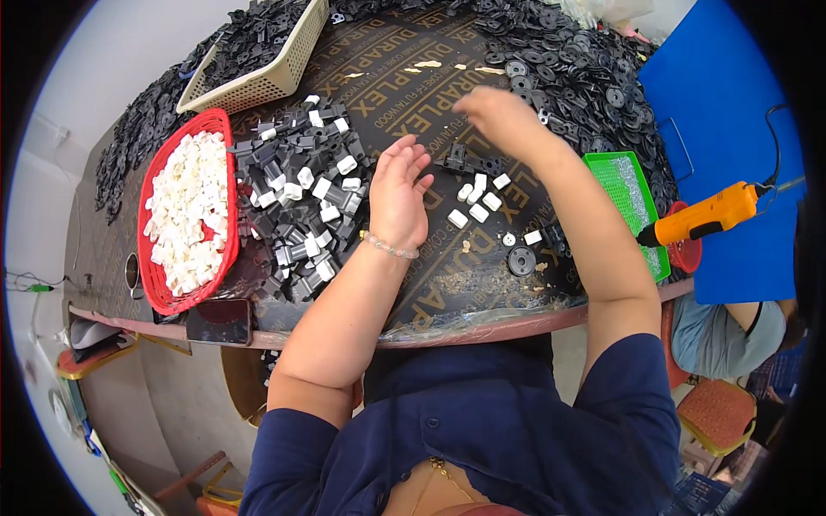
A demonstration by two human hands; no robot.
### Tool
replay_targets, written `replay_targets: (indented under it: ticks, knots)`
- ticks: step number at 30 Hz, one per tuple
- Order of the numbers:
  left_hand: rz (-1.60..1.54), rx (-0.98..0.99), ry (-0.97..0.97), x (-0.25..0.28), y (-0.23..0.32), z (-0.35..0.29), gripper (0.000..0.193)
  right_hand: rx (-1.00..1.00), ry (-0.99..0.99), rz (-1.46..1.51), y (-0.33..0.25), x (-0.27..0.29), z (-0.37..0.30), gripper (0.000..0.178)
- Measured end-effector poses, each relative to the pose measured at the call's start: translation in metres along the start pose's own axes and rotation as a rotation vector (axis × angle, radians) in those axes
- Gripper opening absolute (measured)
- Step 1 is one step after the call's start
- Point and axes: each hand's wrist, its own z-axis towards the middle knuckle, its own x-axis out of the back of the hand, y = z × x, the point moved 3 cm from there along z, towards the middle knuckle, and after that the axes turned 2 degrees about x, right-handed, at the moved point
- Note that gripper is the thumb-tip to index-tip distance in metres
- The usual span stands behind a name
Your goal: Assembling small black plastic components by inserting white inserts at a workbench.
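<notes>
My left hand point(400, 193) is raised over the middle of the table, palm turned to the right, fingers loosely bent and apart with nothing in them. Beside it on the left lies a heap of black plastic parts with white caps point(301, 193). My right hand point(503, 125) hovers farther back, its fingers bent downward and blurred; whether they hold something is hidden. Between and below my hands are several loose white caps point(477, 191). A few black plastic parts point(465, 158) lie just behind those caps. A round black disc point(521, 261) rests near the front edge.
At left stands a red basket point(231, 185) of white pieces, with a beige crate point(258, 84) of black parts behind. Black discs point(594, 90) pile up at back right. A green tray point(632, 163), an orange electric screwdriver point(705, 215) and a phone point(219, 322) are near the edges.
</notes>
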Motion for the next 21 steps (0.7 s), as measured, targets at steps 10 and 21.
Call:
replay_targets:
  ticks: [10, 21]
  knots:
    - [0.257, -0.125, -0.116, -0.006, -0.006, -0.001, 0.058, -0.005, -0.233, 0.112, -0.039, -0.006, -0.029, 0.040]
    - [0.083, -0.259, -0.345, -0.038, 0.015, -0.029, 0.056, -0.309, -0.012, 0.909, -0.071, 0.053, -0.063, 0.039]
